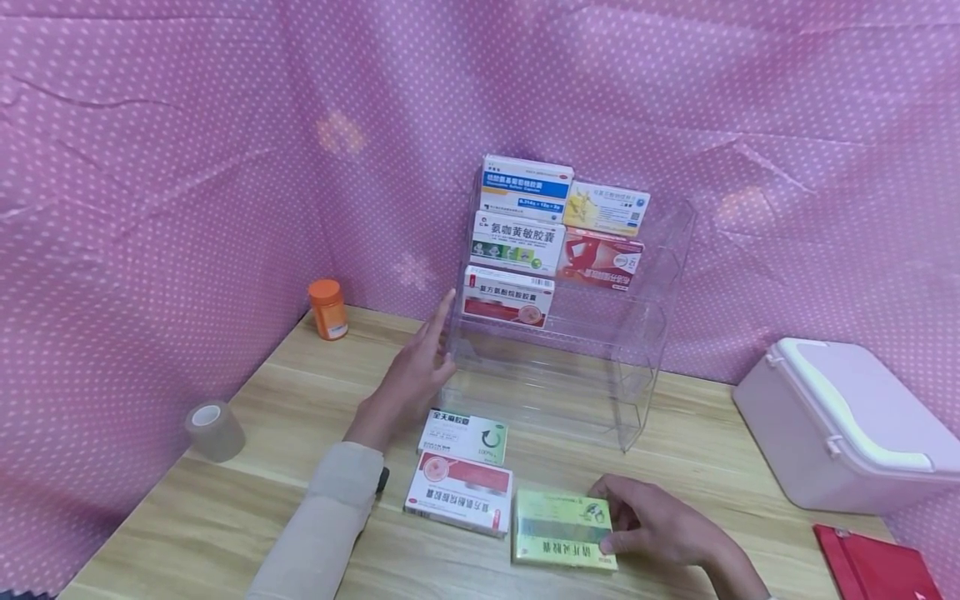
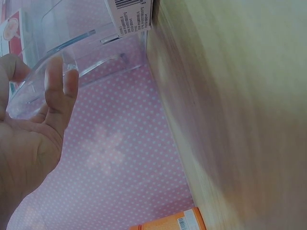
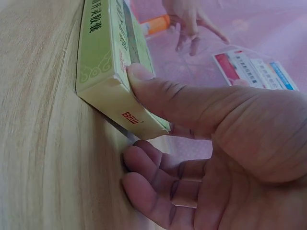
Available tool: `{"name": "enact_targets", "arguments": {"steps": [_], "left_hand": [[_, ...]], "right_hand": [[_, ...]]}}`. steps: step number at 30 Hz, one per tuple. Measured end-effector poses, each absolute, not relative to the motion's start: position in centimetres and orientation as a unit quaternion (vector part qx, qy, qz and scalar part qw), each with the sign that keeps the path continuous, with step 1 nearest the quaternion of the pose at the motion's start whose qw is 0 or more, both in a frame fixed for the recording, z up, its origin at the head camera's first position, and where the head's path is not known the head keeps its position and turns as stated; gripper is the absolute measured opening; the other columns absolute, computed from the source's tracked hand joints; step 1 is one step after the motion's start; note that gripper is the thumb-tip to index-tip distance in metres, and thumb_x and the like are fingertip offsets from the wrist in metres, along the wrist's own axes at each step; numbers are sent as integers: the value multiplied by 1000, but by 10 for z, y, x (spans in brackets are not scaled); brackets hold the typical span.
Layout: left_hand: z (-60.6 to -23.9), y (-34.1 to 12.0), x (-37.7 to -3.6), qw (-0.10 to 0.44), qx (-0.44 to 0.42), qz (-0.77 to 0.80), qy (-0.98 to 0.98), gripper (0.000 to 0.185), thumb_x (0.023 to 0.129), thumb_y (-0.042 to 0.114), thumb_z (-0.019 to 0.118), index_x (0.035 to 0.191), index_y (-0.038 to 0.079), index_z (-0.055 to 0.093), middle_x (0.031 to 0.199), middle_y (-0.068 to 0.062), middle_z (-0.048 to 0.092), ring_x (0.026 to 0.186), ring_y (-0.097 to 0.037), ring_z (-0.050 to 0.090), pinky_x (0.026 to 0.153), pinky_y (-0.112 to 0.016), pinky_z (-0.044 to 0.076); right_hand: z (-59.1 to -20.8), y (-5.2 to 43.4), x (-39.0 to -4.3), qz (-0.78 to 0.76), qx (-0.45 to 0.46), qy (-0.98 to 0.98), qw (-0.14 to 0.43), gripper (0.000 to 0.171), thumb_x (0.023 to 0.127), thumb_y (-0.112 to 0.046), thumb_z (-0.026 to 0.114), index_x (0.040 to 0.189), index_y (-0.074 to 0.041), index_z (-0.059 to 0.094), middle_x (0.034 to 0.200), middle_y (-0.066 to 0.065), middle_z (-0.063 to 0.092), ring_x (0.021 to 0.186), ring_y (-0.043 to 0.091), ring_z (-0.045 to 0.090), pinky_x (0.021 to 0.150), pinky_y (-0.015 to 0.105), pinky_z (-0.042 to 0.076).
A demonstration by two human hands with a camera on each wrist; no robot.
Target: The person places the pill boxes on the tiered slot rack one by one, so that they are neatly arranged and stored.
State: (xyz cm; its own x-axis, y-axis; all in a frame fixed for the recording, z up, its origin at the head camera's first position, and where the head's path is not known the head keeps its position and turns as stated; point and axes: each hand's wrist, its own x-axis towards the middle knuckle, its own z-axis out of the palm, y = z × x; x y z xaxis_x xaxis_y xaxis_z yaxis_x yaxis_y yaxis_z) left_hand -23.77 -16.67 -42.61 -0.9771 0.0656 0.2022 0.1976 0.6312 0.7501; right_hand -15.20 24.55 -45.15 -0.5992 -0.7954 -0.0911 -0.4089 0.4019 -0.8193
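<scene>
On the pale wooden bench [image 1: 247,500], the flat light-green cardboard medicine box [image 1: 562,528] lies at the front, the right hand [image 1: 660,525] pinching its right end, thumb on top. Left hand [image 1: 416,375], fingers straight and empty, touches the clear acrylic tiered rack [image 1: 645,358] behind.

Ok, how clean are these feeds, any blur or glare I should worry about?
Head view: evenly lit and sharp, soft glare patches on the pink backdrop, edges slightly bowed. Left wrist view: the table is smeared, the clear rack hazy beside the left hand. Right wrist view: the right hand and green box are crisp, the background soft.
</scene>
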Motion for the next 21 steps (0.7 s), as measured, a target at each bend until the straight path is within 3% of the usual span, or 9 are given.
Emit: {"name": "enact_targets", "arguments": {"steps": [12,21], "left_hand": [[-427,-166,-238,79,-76,-428,-897,112,101,8,65,165,62,-9,183,9,14,134,-32,60,115,-57,54],[-427,-166,-237,76,-70,-428,-898,114,102,8,65,159,70,-13,182,8,17,134,-32,60,115,-57,55]], "right_hand": [[-448,244,-149,-393,-388,800,235,36,96,-22,78,125,-13,59,100,7,75,88,6,72,81,25,61],[-445,240,-147,-393,-379,803,239,38,95,-20,79,125,-14,56,109,6,78,97,11,78,87,30,66]]}}
